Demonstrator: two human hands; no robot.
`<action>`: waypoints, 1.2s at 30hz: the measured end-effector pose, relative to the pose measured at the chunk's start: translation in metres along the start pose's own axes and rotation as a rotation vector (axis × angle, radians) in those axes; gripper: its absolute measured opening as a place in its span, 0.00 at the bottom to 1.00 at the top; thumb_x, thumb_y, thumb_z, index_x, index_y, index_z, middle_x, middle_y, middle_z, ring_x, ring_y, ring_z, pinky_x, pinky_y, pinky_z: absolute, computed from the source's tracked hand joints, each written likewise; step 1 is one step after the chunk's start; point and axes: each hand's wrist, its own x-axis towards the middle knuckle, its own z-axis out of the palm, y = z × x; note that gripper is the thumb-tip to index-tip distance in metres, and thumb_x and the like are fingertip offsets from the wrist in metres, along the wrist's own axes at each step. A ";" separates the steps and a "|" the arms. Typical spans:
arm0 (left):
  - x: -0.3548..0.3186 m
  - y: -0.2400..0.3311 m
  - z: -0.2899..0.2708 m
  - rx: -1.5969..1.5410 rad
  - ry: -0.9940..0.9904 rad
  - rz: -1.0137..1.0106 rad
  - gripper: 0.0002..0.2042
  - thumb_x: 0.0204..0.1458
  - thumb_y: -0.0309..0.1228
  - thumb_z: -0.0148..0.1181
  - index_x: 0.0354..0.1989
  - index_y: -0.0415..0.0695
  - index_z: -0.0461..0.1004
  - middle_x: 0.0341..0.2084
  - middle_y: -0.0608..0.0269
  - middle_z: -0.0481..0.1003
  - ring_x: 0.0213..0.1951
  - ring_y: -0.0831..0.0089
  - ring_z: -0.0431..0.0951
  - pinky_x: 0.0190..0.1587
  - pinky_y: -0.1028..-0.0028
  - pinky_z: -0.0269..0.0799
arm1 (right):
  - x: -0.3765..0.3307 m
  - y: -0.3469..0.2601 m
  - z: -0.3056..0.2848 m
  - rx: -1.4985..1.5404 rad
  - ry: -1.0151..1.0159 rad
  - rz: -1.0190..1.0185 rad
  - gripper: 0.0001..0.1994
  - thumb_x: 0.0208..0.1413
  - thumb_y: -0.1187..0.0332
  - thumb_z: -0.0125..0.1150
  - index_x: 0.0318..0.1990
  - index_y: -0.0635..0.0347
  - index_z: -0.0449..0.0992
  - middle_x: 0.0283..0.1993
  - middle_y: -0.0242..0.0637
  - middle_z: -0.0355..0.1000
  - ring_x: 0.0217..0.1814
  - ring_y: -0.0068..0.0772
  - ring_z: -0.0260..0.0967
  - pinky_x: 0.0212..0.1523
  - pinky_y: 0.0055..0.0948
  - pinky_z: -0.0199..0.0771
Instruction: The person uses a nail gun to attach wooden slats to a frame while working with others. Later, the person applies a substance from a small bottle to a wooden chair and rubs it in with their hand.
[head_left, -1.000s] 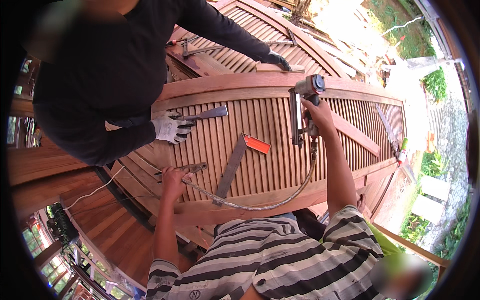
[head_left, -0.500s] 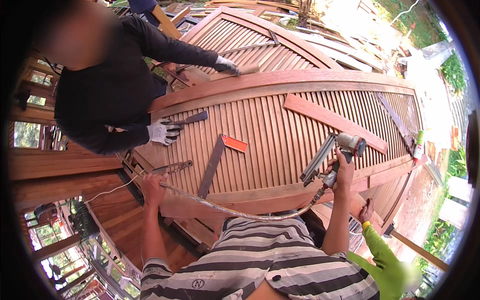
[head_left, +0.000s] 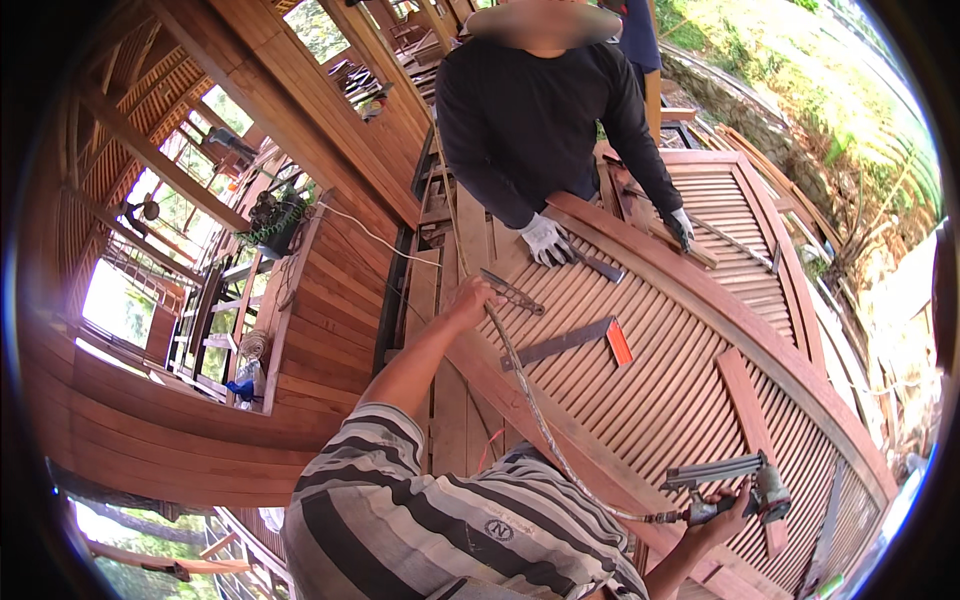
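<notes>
My right hand (head_left: 738, 518) is wrapped around the grip of a pneumatic nail gun (head_left: 768, 494), held above the louvered wooden panel (head_left: 640, 385). From the gun an air hose (head_left: 548, 440) curves back to my left hand (head_left: 470, 303), whose fingers close around it at the panel's edge. Just beyond my left hand lies a slotted metal tool (head_left: 518, 294), partly hidden by the fingers. A try square (head_left: 562, 344) with an orange handle rests on the slats. Across the slats farther right lies a loose reddish board (head_left: 752, 440).
Across the panel stands a person in a black top; one gloved hand (head_left: 548, 241) is at a chisel (head_left: 598, 264), the other (head_left: 681, 230) at a wooden block (head_left: 690, 247). A second louvered panel (head_left: 740, 215) lies behind. A plank wall (head_left: 330, 310) stands left.
The view has swung left, so the panel and the person across it appear farther right. My left hand still grips the hose, and my right still holds the nail gun.
</notes>
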 end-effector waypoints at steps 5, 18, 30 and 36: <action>-0.005 0.015 0.019 -0.017 -0.044 -0.070 0.05 0.50 0.33 0.71 0.29 0.46 0.83 0.33 0.56 0.80 0.47 0.53 0.76 0.58 0.56 0.68 | 0.000 0.000 0.008 -0.040 0.057 -0.027 0.15 0.66 0.58 0.64 0.39 0.62 0.76 0.22 0.31 0.65 0.17 0.23 0.62 0.16 0.25 0.63; 0.041 0.266 0.090 -0.189 -0.410 0.336 0.17 0.59 0.43 0.64 0.22 0.45 0.77 0.24 0.56 0.78 0.32 0.53 0.79 0.40 0.52 0.72 | 0.146 -0.049 0.029 -0.145 0.150 -0.150 0.11 0.63 0.66 0.65 0.37 0.67 0.73 0.22 0.39 0.72 0.16 0.28 0.68 0.16 0.29 0.68; 0.165 0.347 0.140 -0.128 -0.547 0.375 0.11 0.53 0.38 0.61 0.28 0.44 0.83 0.27 0.48 0.81 0.32 0.48 0.83 0.36 0.50 0.77 | 0.303 -0.070 0.080 -0.262 0.119 -0.107 0.12 0.58 0.70 0.65 0.37 0.74 0.75 0.24 0.45 0.75 0.17 0.31 0.71 0.19 0.31 0.72; 0.160 0.353 0.166 -0.197 -0.611 0.349 0.08 0.49 0.33 0.60 0.31 0.45 0.84 0.30 0.49 0.82 0.34 0.48 0.84 0.39 0.52 0.78 | 0.319 -0.067 0.077 -0.350 0.054 -0.083 0.11 0.57 0.70 0.65 0.38 0.73 0.75 0.24 0.46 0.75 0.16 0.30 0.70 0.17 0.29 0.71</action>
